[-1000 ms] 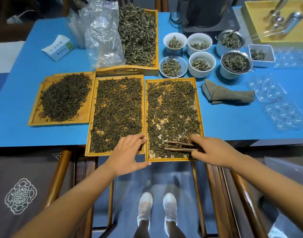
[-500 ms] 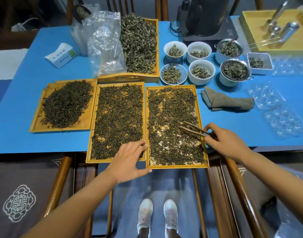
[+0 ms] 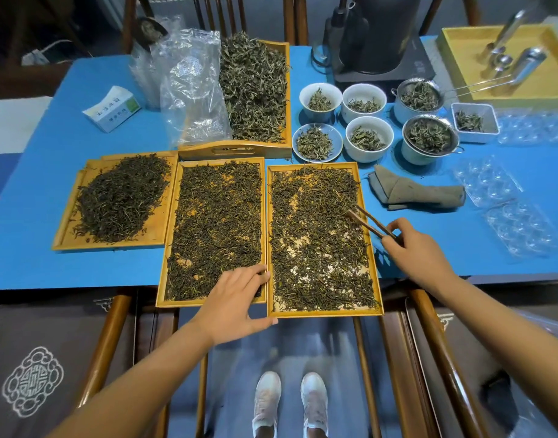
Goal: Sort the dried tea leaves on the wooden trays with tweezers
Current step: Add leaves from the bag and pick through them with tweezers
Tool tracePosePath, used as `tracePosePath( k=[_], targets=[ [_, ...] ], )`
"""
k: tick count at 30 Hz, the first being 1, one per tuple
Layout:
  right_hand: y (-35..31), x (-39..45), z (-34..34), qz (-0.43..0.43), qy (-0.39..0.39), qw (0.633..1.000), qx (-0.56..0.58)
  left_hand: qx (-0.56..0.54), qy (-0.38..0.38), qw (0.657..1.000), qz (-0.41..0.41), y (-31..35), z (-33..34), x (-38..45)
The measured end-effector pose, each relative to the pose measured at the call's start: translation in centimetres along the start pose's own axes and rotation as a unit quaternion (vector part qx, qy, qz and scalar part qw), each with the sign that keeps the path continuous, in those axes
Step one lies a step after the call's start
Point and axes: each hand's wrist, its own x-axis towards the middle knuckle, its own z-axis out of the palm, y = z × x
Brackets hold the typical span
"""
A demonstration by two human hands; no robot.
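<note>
Three flat wooden trays of dark dried tea leaves lie side by side at the table's near edge: a left tray (image 3: 66, 238), a middle tray (image 3: 162, 292) and a right tray (image 3: 377, 292). My right hand (image 3: 413, 254) grips brown wooden tweezers (image 3: 367, 223) at the right tray's right rim, tips slightly apart over the leaves. My left hand (image 3: 236, 298) rests flat with fingers spread on the near right corner of the middle tray, thumb beside the right tray's front edge.
A handled tray (image 3: 233, 150) of greener leaves and plastic bags (image 3: 192, 90) stand behind. Several white bowls (image 3: 369, 139) of leaves, two strainers (image 3: 429, 137), a folded grey cloth (image 3: 410, 192), clear blister trays (image 3: 517, 229), a kettle (image 3: 378, 33) and a yellow tray (image 3: 555, 90) fill the right side. Chair arms flank me.
My right hand has carried the tweezers from the right tray's near edge up along its right side to mid-tray. My left hand has stayed on the middle tray's corner.
</note>
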Motion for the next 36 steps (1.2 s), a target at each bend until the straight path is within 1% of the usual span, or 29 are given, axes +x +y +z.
tracePosePath(
  k=[5,12,19,22,28,36],
  targets=[
    [0.5,-1.2,0.3,0.025,0.032,0.995,0.094,-0.016,-0.007,1.0,-0.013,0.1,0.1,0.0],
    [1.6,-1.3,0.2,0.064,0.119,0.982,0.128,-0.028,-0.006,0.999,-0.034,0.4,0.3,-0.1],
    [2.3,1.5,-0.5,0.142,0.187,0.96,0.153,-0.034,0.007,0.999,-0.039,0.6,0.4,0.0],
    [2.5,2.7,-0.5,0.159,0.195,0.958,0.136,-0.036,0.008,0.999,-0.04,0.6,0.5,0.0],
    [2.5,4.2,0.0,0.145,0.206,0.961,0.115,-0.033,0.006,0.999,-0.037,0.4,0.6,0.0],
    [2.3,4.3,0.3,0.157,0.208,0.961,0.097,-0.04,0.013,0.999,-0.028,0.3,0.5,0.0]
  ],
)
